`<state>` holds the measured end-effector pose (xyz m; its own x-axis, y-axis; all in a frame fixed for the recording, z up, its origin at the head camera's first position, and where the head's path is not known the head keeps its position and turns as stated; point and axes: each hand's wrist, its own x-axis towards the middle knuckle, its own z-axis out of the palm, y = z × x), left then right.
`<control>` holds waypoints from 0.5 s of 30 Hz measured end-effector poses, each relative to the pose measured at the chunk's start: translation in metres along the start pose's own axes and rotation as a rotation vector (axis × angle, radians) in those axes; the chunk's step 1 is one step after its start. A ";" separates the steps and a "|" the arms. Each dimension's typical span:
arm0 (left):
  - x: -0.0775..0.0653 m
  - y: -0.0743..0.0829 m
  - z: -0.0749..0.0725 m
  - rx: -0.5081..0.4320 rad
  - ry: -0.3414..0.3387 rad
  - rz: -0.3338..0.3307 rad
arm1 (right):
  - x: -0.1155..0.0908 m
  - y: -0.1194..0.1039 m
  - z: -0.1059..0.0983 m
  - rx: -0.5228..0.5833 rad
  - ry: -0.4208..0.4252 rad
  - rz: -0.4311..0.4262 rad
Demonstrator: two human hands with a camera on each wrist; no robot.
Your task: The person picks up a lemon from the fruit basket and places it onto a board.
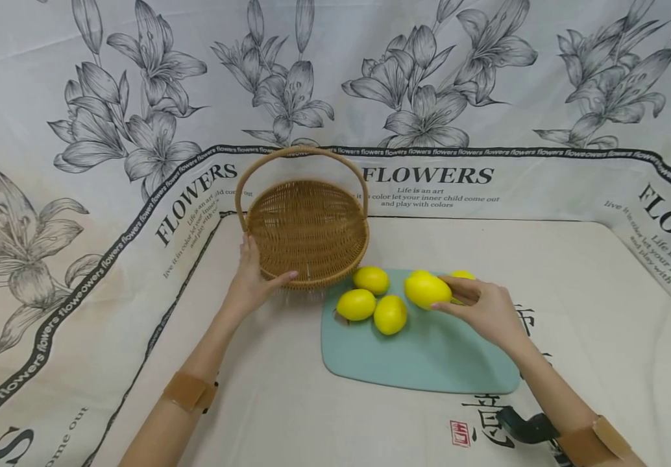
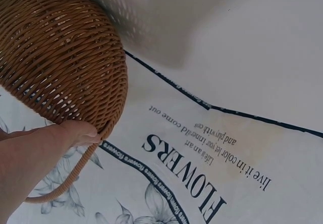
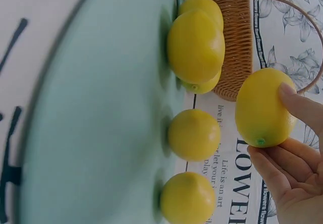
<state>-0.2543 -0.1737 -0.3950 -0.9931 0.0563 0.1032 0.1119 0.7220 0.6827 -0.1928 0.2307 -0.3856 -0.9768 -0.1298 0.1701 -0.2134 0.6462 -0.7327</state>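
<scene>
My left hand [image 1: 252,277] grips the left side of a brown wicker basket [image 1: 306,233], thumb along its front rim. The basket's opening faces me and its arched handle stands up; in the left wrist view its woven outside [image 2: 65,52] shows. My right hand [image 1: 487,311] pinches a yellow lemon [image 1: 426,290] between thumb and fingers. In the right wrist view this lemon [image 3: 266,108] is raised off the board. Several other lemons [image 1: 390,315] sit on the pale green board [image 1: 417,363], two of them partly hidden behind the held lemon and right hand.
A cream cloth with black lettering [image 1: 490,421] covers the table under the board. Behind and at the sides hangs a white cloth printed with flowers [image 1: 423,84] and words. Some lemons lie close to the basket's front right edge.
</scene>
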 end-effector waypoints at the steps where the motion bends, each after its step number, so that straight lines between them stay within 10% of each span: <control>1: 0.000 0.000 0.000 0.000 0.000 0.001 | -0.002 0.002 -0.001 -0.014 0.000 0.005; 15: 0.000 -0.001 0.000 -0.002 0.003 0.004 | -0.019 0.015 -0.005 -0.052 0.013 0.016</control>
<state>-0.2544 -0.1742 -0.3952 -0.9925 0.0572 0.1084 0.1162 0.7206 0.6836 -0.1779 0.2473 -0.3965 -0.9798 -0.1099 0.1673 -0.1966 0.6861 -0.7005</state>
